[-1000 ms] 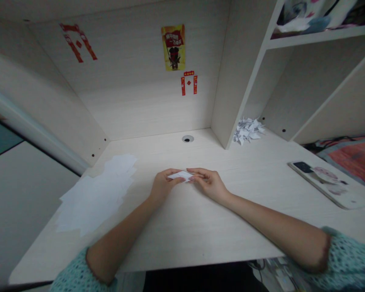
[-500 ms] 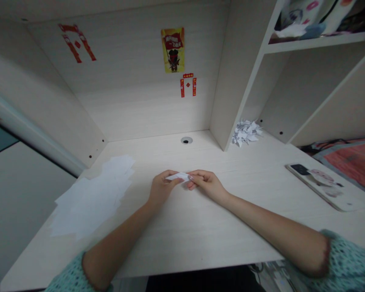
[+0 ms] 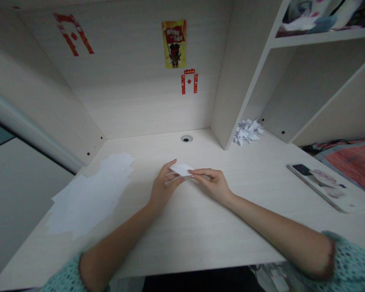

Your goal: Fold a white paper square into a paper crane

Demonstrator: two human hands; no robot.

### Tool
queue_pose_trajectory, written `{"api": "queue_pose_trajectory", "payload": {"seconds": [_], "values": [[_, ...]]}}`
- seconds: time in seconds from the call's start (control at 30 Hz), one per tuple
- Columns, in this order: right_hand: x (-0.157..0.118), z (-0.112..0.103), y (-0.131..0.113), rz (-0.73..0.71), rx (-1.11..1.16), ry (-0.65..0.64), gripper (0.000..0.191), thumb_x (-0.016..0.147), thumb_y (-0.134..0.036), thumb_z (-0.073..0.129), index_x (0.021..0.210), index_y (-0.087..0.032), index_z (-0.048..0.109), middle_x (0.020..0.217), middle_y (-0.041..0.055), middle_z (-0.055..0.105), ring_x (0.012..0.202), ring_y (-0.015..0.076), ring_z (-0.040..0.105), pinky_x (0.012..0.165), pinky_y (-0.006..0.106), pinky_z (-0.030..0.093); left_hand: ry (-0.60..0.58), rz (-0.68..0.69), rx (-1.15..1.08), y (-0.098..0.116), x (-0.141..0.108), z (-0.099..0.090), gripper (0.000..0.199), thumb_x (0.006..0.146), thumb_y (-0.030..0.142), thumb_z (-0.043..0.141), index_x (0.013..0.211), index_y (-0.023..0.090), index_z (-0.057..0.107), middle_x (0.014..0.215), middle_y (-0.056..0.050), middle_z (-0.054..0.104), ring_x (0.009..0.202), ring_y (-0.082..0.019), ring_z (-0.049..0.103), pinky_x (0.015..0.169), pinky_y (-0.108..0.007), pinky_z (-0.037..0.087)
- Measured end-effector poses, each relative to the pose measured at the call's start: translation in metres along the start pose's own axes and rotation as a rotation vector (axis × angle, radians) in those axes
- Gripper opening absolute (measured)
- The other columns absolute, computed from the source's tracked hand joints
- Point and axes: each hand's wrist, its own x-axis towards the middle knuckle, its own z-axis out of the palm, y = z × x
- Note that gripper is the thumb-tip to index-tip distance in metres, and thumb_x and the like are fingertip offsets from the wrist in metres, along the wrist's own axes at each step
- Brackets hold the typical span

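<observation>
A small folded piece of white paper is held between my two hands, just above the middle of the desk. My left hand has its fingers curved around the paper's left side, thumb at the near edge and index finger raised at the far edge. At the right corner, my right hand pinches the paper between thumb and fingers. To the left on the desk lies a spread of white paper sheets, overlapping one another.
A heap of small folded paper pieces sits in the right cubby beside the upright divider. A phone lies at the right. The desk has a round cable hole at the back. Red and yellow stickers are on the back panel.
The left fingers have opened out and the index finger has lifted. The paper has turned, showing more of its face. My right hand has shifted slightly right, still pinching its corner.
</observation>
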Motion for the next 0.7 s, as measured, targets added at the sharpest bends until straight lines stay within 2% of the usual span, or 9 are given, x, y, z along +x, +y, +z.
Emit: {"api": "queue_pose_trajectory", "payload": {"seconds": [0.07,0.13,0.23,0.33,0.53,0.7], "values": [[-0.0009,-0.0002,-0.0013,-0.014,-0.025,0.008,0.018,0.073,-0.034,0.068,0.087,-0.025,0.074,0.093,0.0038,0.073,0.088,0.023,0.068,0.087,0.038,0.051,-0.011,-0.012,0.007,0.003,-0.0027,0.0012,0.064,0.073,0.031,0.067,0.131,0.028,0.042,0.105,-0.004,0.067,0.089,-0.017,0.066,0.082,-0.028,0.05],[-0.0015,0.0002,-0.0018,-0.014,-0.033,-0.004,0.018,0.074,-0.035,0.067,0.087,-0.025,0.074,0.093,0.0038,0.073,0.089,0.0232,0.067,0.086,0.038,0.052,-0.006,-0.008,0.067,0.0049,-0.0049,0.0019,0.06,0.073,0.031,0.067,0.129,0.029,0.046,0.098,-0.002,0.07,0.085,-0.017,0.067,0.079,-0.027,0.051],[-0.0018,0.0007,-0.0009,-0.011,-0.022,-0.025,0.018,0.075,-0.035,0.066,0.088,-0.025,0.073,0.094,0.0041,0.073,0.09,0.023,0.067,0.086,0.039,0.052,0.006,0.066,0.167,0.0045,-0.0059,0.0018,0.035,0.074,0.031,0.066,0.108,0.028,0.064,0.096,-0.001,0.07,0.084,-0.017,0.067,0.083,-0.027,0.049],[-0.0022,0.0009,0.0011,-0.002,-0.011,-0.037,0.018,0.074,-0.035,0.066,0.087,-0.025,0.073,0.094,0.0041,0.073,0.09,0.0228,0.067,0.086,0.038,0.052,0.025,0.149,0.191,0.0018,-0.0052,0.0013,0.016,0.075,0.029,0.064,0.089,0.026,0.071,0.098,-0.002,0.07,0.087,-0.017,0.066,0.087,-0.029,0.048],[-0.004,0.0028,0.0008,0.037,0.021,-0.066,0.021,0.071,-0.036,0.069,0.087,-0.024,0.073,0.094,0.0045,0.073,0.09,0.0231,0.067,0.087,0.04,0.052,0.096,0.106,0.133,0.0003,-0.0058,0.0003,0.013,0.074,0.027,0.064,0.082,0.024,0.073,0.088,-0.002,0.073,0.084,-0.019,0.066,0.083,-0.03,0.05],[-0.0046,0.0037,0.0,0.076,0.069,-0.076,0.018,0.07,-0.034,0.07,0.085,-0.025,0.074,0.092,0.0039,0.073,0.089,0.0231,0.068,0.088,0.04,0.052,0.101,0.1,0.148,0.001,-0.0069,-0.0004,0.011,0.073,0.029,0.066,0.079,0.026,0.074,0.083,-0.001,0.073,0.08,-0.019,0.066,0.084,-0.032,0.049]]}}
